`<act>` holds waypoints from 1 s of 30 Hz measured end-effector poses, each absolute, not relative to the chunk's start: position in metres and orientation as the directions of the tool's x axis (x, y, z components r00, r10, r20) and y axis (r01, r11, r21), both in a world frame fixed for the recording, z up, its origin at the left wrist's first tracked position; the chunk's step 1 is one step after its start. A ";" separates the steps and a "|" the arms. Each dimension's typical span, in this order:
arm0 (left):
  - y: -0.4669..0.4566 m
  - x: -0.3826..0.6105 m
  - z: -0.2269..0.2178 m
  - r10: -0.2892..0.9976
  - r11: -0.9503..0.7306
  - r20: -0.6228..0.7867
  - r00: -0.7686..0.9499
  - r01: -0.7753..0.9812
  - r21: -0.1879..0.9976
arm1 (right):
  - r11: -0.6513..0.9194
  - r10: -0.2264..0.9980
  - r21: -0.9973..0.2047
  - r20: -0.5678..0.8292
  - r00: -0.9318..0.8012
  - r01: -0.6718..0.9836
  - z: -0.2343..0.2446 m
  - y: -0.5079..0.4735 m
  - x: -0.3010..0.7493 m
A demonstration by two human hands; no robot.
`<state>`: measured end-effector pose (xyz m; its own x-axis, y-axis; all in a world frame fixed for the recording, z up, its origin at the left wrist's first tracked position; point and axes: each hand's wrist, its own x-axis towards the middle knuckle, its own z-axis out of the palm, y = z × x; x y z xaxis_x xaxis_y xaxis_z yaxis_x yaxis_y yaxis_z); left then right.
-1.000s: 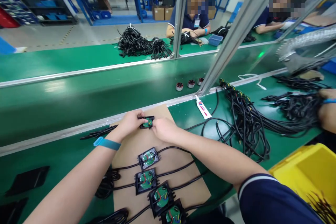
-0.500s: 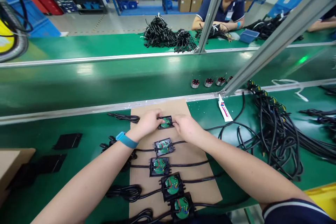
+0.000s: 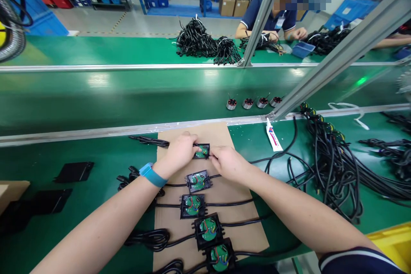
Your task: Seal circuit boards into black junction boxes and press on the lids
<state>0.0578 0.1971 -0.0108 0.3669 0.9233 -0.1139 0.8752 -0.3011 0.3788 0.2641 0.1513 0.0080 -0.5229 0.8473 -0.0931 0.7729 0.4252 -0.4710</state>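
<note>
At the bottom centre of the frame I see a brown cardboard sheet lying on the green bench, with four open black plastic boxes with green circuit boards lined up on it in a slanting row, each trailing black cables to left and right. Just beyond them, at the centre of the frame, my left hand and right hand meet over a fifth small open black box with a green board. It sits flat near the far edge of the cardboard, open face up, its long axis running left to right across the frame, with a black lead leaving its left end. My left fingers are curled and pinch its left end; my right fingers are bent and grip its right end. Right of the hands lies a white glue tube, pointing away and left, beside a tangle of black cables. Further up, four small round motor coils stand on the dark green conveyor belt. At the top, a co-worker's hands rest beside more cable bundles.
</note>
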 end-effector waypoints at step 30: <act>0.202 0.065 -0.012 0.890 -0.355 -0.118 0.441 0.832 0.426 | 0.612 0.757 -0.086 -0.227 -0.613 0.787 0.008 0.173 0.265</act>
